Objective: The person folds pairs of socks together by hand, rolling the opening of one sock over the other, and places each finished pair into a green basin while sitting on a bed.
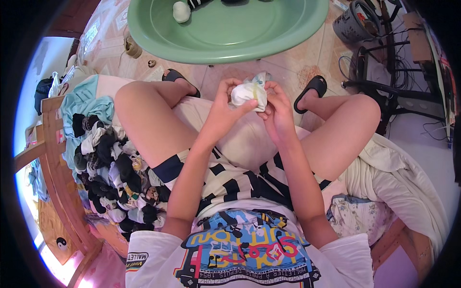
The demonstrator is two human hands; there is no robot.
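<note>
Between my two hands, above the light bedding and my parted knees, is a bunched white sock with a yellowish band and a greyish-blue part at its far end. My left hand grips its near left side, the thumb pressed across the front. On the other side my right hand is closed on the sock's right edge, some fingertips underneath. Beyond them stands a large green basin; a balled white sock and black-and-white striped cloth lie in its far left part.
A heap of balled socks in black, white and grey lies left of my leg, beside teal cloth and a wooden rail. Right are a grey bin, a black metal frame with cables, and a crumpled cream blanket.
</note>
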